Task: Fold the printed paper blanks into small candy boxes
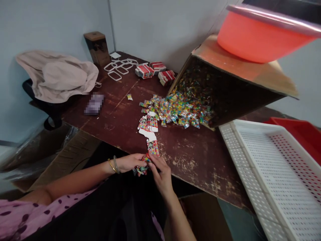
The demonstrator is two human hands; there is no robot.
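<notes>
My left hand [130, 163] and my right hand [160, 174] meet at the near edge of the dark wooden table [120, 117]. Together they grip a small colourful printed carton [152, 148] that stands up between the fingers, with small candy packets [141, 169] pinched under it. Both hands are closed on it. Just beyond lies a short stack of flat unfolded cartons [147, 124]. Behind that, a heap of colourful candy packets [178, 108] spills from a tipped cardboard box [225, 90].
An orange plastic basin [253, 33] rests on the tipped box. A white perforated tray [273, 167] lies at the right over a red tray [304, 135]. Finished red-and-white cartons [150, 71], white plastic frames [120, 67] and a brown container [97, 48] sit at the back. A beige garment [57, 75] covers a chair on the left.
</notes>
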